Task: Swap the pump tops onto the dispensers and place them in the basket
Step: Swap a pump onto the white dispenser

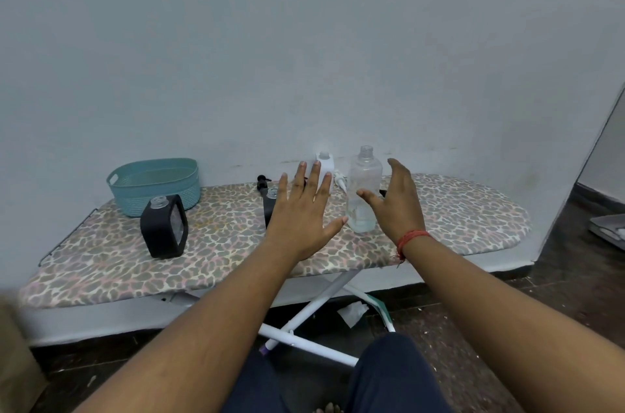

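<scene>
A black dispenser (164, 230) with no top stands on the ironing board, in front of the teal basket (155, 186). A second black dispenser (269, 206) is half hidden behind my left hand (301, 209), which hovers flat with spread fingers. A clear round bottle (364, 189) stands open-necked between my hands. A white dispenser (325, 164) stands at the back near the wall. A black pump top (262, 182) and a white pump top (340, 177) lie beside it. My right hand (399, 203) is held up, fingers relaxed, just right of the clear bottle, holding nothing.
The leopard-print ironing board (236, 243) stands against a pale wall on white crossed legs (314, 311). A dark floor with paper scraps (353, 313) lies below. My knees are at the bottom. A doorway corner rises at the right.
</scene>
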`<action>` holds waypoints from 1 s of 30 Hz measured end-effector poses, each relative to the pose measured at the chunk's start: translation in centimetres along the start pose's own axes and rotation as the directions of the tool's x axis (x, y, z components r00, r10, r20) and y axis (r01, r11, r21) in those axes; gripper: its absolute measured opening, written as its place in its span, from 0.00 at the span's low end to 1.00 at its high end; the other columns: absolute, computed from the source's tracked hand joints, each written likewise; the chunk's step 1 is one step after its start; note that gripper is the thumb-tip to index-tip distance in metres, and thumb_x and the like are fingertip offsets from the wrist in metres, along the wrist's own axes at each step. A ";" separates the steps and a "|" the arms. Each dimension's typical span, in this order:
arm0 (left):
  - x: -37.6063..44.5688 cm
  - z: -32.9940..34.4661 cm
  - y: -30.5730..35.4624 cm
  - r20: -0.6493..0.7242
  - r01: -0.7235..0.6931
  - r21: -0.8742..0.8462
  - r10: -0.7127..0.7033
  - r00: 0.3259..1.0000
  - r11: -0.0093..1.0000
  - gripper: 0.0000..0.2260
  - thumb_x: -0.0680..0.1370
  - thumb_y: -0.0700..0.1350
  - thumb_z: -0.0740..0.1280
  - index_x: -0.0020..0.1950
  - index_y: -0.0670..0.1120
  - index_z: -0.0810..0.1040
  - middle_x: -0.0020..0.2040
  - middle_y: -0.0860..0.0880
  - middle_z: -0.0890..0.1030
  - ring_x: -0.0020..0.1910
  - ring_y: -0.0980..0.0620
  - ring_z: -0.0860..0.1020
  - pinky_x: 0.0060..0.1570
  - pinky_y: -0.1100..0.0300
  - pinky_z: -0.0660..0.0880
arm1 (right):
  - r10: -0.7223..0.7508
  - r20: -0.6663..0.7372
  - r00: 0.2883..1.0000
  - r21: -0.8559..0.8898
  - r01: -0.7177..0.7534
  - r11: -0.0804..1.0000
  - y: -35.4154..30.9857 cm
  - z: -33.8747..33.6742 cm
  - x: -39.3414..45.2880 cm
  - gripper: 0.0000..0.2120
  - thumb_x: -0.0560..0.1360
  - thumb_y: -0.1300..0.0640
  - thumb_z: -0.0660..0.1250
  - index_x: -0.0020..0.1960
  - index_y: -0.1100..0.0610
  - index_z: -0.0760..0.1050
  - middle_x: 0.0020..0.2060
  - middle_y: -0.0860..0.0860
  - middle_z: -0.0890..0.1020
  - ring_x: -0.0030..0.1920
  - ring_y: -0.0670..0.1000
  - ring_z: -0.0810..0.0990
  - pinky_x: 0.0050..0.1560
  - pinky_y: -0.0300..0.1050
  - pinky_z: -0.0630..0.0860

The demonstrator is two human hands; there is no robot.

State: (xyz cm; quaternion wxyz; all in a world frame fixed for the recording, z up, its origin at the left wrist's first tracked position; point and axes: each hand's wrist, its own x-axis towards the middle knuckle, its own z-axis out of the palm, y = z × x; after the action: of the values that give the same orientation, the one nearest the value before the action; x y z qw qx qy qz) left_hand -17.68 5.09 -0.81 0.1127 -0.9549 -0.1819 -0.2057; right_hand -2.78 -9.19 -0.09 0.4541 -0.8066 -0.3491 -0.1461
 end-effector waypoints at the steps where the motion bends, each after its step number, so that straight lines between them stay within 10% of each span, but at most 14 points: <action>1: -0.2 -0.6 -0.3 -0.008 0.011 0.001 -0.011 1.000 1.000 0.39 0.81 0.70 0.44 0.83 0.49 0.36 0.82 0.46 0.33 0.80 0.45 0.31 0.78 0.37 0.37 | -0.029 -0.006 1.000 0.000 0.029 1.000 -0.9 -0.1 -0.1 0.38 0.75 0.41 0.70 0.77 0.56 0.58 0.74 0.54 0.66 0.74 0.55 0.64 0.73 0.54 0.66; 13: -3.3 -0.9 -7.0 0.011 0.304 -0.207 -0.308 0.951 0.930 0.38 0.81 0.70 0.45 0.83 0.49 0.40 0.83 0.48 0.35 0.81 0.45 0.34 0.77 0.41 0.37 | -0.063 0.276 0.959 0.167 0.017 0.986 -7.3 6.2 -2.6 0.31 0.82 0.40 0.56 0.79 0.54 0.55 0.77 0.51 0.62 0.75 0.52 0.64 0.71 0.48 0.64; 20: -3.8 1.2 -7.5 0.404 0.570 -0.756 -0.456 0.793 0.322 0.32 0.84 0.64 0.52 0.84 0.53 0.47 0.84 0.49 0.51 0.82 0.47 0.54 0.77 0.50 0.54 | 0.077 0.431 0.899 0.344 -0.242 0.907 -8.1 12.3 -3.5 0.28 0.83 0.44 0.55 0.79 0.53 0.56 0.77 0.51 0.64 0.75 0.52 0.65 0.75 0.51 0.63; 30: -2.7 4.5 -6.5 0.391 0.445 -0.894 -0.408 0.825 0.044 0.21 0.87 0.53 0.56 0.80 0.59 0.63 0.74 0.52 0.73 0.69 0.53 0.74 0.71 0.55 0.69 | 0.162 0.403 0.901 0.482 -0.359 0.799 -9.4 16.0 -4.7 0.19 0.85 0.49 0.54 0.75 0.46 0.65 0.62 0.44 0.77 0.57 0.44 0.76 0.54 0.35 0.69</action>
State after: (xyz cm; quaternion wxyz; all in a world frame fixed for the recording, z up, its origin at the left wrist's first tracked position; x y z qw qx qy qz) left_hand -20.91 11.52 -5.08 -0.5792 -0.7095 -0.2865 -0.2812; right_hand -13.95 5.36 -5.46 0.6127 -0.6971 -0.3332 0.1665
